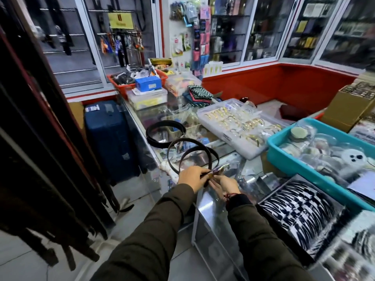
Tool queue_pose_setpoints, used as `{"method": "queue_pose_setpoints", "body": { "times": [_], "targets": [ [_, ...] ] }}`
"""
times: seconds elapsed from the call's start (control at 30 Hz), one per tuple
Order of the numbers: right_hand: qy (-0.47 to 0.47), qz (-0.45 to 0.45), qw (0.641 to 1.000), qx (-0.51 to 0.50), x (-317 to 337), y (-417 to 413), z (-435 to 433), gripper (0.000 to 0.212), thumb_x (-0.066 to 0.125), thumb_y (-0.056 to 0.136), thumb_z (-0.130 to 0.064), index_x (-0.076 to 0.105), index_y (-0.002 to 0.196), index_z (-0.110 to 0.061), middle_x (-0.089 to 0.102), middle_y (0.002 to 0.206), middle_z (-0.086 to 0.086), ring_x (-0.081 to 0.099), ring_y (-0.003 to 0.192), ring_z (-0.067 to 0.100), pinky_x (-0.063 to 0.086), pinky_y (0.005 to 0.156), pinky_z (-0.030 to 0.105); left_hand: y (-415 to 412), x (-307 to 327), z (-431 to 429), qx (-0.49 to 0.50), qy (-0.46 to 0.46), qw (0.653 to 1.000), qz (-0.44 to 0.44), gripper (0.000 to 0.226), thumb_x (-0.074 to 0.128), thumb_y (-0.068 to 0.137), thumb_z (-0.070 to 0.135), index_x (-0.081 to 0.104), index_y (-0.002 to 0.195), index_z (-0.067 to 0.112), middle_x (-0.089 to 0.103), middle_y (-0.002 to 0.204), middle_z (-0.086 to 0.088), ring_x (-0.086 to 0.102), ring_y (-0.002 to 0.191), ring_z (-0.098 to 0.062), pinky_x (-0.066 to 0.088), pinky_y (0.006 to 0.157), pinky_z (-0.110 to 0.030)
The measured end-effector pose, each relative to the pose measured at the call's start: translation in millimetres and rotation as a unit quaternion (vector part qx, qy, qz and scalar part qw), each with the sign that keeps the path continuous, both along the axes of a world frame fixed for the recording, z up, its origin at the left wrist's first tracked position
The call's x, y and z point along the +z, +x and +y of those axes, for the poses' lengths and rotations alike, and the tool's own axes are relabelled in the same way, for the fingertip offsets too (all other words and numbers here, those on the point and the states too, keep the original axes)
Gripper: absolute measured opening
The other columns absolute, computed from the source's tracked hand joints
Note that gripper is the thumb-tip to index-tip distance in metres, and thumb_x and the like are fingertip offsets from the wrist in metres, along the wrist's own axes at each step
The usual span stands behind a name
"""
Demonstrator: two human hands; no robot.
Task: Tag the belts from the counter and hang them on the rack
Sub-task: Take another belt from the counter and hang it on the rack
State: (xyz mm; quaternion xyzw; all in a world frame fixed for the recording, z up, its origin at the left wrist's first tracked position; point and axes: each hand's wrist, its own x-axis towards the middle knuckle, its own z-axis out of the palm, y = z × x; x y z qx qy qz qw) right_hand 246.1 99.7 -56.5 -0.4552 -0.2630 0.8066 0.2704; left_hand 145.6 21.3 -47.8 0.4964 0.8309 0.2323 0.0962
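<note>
A dark brown belt (188, 145), coiled in loops, rises over the glass counter (205, 201). My left hand (192, 177) pinches the belt's end from the left. My right hand (225, 184) meets it from the right, fingers on the same end, where a small paper tag (220, 168) sticks out. A second black belt (164, 128) lies coiled flat on the counter farther back. Several dark belts (40, 189) hang on the rack along the left edge of the view.
A teal tub (290, 159) of packaged goods and a white tray (243, 147) of gold bangles fill the counter's right side. Black headbands (300, 209) lie near my right arm. A blue suitcase (109, 138) stands on the floor left of the counter. Red baskets sit behind.
</note>
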Motion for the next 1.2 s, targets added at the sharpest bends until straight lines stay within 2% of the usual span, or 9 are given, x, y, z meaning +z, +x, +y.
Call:
{"method": "queue_pose_setpoints", "body": {
  "times": [0.13,0.37,0.53,0.67,0.73,0.8,0.97,1.1,1.2],
  "targets": [
    [0.068,0.048,0.996,0.025,-0.1,-5.3,-11.2,0.034,0.043,0.096,0.011,0.052,0.129,0.01,0.064,0.093,0.019,0.073,0.058,0.013,0.061,0.058,0.021,-2.6,2.6,-12.9,0.065,0.09,0.993,-0.047,0.034,0.057,0.096,0.048,0.073,0.122,0.033,0.077,0.115,0.005,0.07,0.108,-0.019,0.056,0.085,-0.031],
    [0.233,0.058,0.959,0.151,41.4,-44.2,-35.8,0.029,0.059,0.093,0.003,0.06,0.122,0.008,0.07,0.091,0.015,0.074,0.065,0.009,0.061,0.064,0.019,-18.5,17.6,-57.5,0.203,0.29,0.924,-0.141,0.025,0.065,0.092,0.032,0.079,0.109,0.022,0.081,0.101,0.0,0.074,0.094,-0.016,0.06,0.083,-0.032],
    [0.334,0.044,0.912,0.232,61.6,-87.2,-74.8,0.029,0.067,0.09,-0.006,0.066,0.117,0.004,0.072,0.103,0.023,0.073,0.08,0.025,0.06,0.063,0.025,-33.1,31.1,-107.8,0.278,0.358,0.888,-0.082,0.026,0.061,0.098,0.029,0.077,0.114,0.016,0.077,0.099,-0.003,0.069,0.09,-0.011,0.057,0.083,-0.034],
    [0.414,0.047,0.866,0.276,75.4,-123.0,-116.1,0.019,0.068,0.09,-0.006,0.07,0.106,0.002,0.073,0.09,0.013,0.073,0.072,0.01,0.059,0.062,0.024,-45.6,40.7,-153.4,0.326,0.326,0.887,-0.001,0.035,0.049,0.103,0.032,0.069,0.125,0.014,0.064,0.124,-0.003,0.062,0.111,-0.02,0.051,0.096,-0.035],
    [0.428,0.054,0.853,0.295,80.9,-139.4,-138.3,0.025,0.069,0.089,-0.01,0.072,0.111,0.001,0.075,0.094,0.012,0.074,0.082,0.019,0.062,0.075,0.036,-52.2,44.9,-176.0,0.364,0.324,0.873,0.029,0.036,0.046,0.103,0.029,0.067,0.128,0.012,0.055,0.132,-0.006,0.057,0.117,-0.022,0.047,0.101,-0.035],
    [0.466,0.066,0.827,0.307,86.2,-150.2,-160.3,0.024,0.072,0.087,-0.019,0.075,0.11,-0.011,0.077,0.1,0.009,0.074,0.094,0.022,0.06,0.085,0.043,-55.6,51.6,-196.5,0.387,0.346,0.854,0.033,0.034,0.048,0.103,0.025,0.068,0.128,0.011,0.056,0.128,-0.008,0.057,0.112,-0.019,0.047,0.1,-0.029],
    [0.476,0.151,0.799,0.334,118.8,-161.2,-206.9,0.024,0.069,0.089,-0.013,0.073,0.111,-0.024,0.076,0.103,0.009,0.073,0.1,0.022,0.06,0.085,0.039,-70.3,89.2,-240.4,0.41,0.459,0.787,-0.042,0.027,0.063,0.098,0.013,0.072,0.122,0.005,0.074,0.114,-0.005,0.066,0.102,-0.006,0.044,0.084,0.003],
    [0.506,0.188,0.766,0.349,147.6,-183.7,-231.6,0.02,0.072,0.083,-0.022,0.074,0.099,-0.034,0.078,0.097,0.003,0.074,0.096,0.022,0.058,0.091,0.048,-85.9,121.4,-278.0,0.4,0.508,0.76,-0.074,0.025,0.071,0.093,0.013,0.075,0.117,0.009,0.075,0.105,0.002,0.068,0.088,0.015,0.05,0.081,-0.004],
    [0.505,0.235,0.756,0.344,181.7,-197.5,-256.5,0.021,0.071,0.088,-0.017,0.074,0.108,-0.021,0.077,0.096,-0.001,0.073,0.096,0.014,0.057,0.095,0.04,-101.5,151.3,-303.4,0.389,0.534,0.747,-0.07,0.025,0.072,0.092,0.017,0.076,0.116,0.012,0.078,0.107,0.001,0.072,0.1,0.0,0.055,0.091,-0.022]
  ]
}}
